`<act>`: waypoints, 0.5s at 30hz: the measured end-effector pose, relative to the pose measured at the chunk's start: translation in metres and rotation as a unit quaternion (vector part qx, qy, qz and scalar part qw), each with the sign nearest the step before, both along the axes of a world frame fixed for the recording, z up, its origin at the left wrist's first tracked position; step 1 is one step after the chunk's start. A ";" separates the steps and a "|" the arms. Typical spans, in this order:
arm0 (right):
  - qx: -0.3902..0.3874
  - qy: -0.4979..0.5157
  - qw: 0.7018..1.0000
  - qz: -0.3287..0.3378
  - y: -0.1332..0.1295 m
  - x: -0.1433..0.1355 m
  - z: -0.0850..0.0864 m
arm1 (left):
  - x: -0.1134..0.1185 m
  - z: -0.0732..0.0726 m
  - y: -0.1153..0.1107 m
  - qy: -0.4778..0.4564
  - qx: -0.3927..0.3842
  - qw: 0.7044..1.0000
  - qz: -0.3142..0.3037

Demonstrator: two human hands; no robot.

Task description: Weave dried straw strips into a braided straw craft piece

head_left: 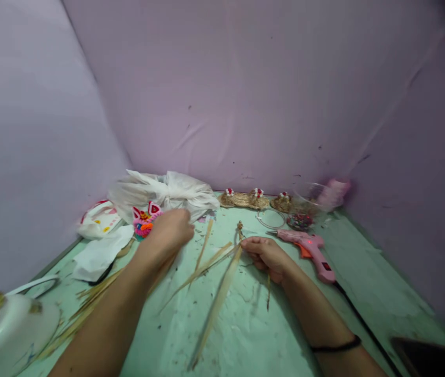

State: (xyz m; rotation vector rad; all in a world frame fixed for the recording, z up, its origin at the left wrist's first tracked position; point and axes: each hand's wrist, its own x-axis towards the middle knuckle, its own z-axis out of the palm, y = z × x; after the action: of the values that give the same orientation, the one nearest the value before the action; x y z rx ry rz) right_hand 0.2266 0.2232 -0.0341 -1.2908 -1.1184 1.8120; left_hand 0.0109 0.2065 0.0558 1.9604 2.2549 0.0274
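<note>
My right hand (264, 254) pinches the top of a braided straw piece (240, 230), from which long pale strips (220, 296) spread down and to the left over the green table (262, 335). My left hand (173, 233) is up and to the left, apart from the braid, its fingers curled and blurred. A brownish strip (165, 269) runs below it; whether the fingers hold it is unclear. A loose strip (205, 241) lies between the hands.
A pink glue gun (309, 246) with a black cable lies right of my right hand. Behind are a white plastic bag (167, 188), woven straw pieces (246, 200) and a bead container (301, 220). More straw (89, 309) and a white kettle-like object (22, 324) are left.
</note>
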 end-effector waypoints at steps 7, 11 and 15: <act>-0.002 -0.023 1.000 0.008 -0.002 -0.002 0.000 | -0.066 -0.008 0.011 0.036 0.028 0.994 0.104; 0.004 -0.033 0.999 0.016 -0.002 -0.002 0.001 | -0.070 -0.018 0.017 0.030 0.092 0.988 0.117; 0.006 -0.037 0.999 0.012 -0.002 -0.002 0.001 | -0.093 0.019 0.030 0.046 0.217 0.964 0.145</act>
State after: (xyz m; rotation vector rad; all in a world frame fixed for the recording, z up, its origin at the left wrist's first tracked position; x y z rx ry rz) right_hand 0.2243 0.2208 -0.0326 -1.3519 -1.1879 1.7855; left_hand -0.0819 0.2363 0.0750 1.8141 2.7689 0.5145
